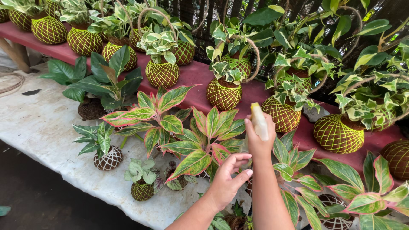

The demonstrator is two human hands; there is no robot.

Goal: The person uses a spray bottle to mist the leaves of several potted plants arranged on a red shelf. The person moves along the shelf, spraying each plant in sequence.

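My right hand [258, 140] is closed round a pale yellow spray bottle [259, 120], held upright above the pink-and-green leafed plants [204, 136] in the middle of the table. My left hand [228, 179] hovers just below and left of it with fingers apart, close to the red-edged leaves [194, 164], holding nothing. Both forearms come in from the bottom edge.
Moss-ball plants wrapped in yellow netting [222, 94] line a red shelf [191, 74] at the back. Smaller netted balls [109, 158] and dark-leafed plants [100, 83] stand on a white-covered bench [38, 123]. A dark floor lies at the lower left.
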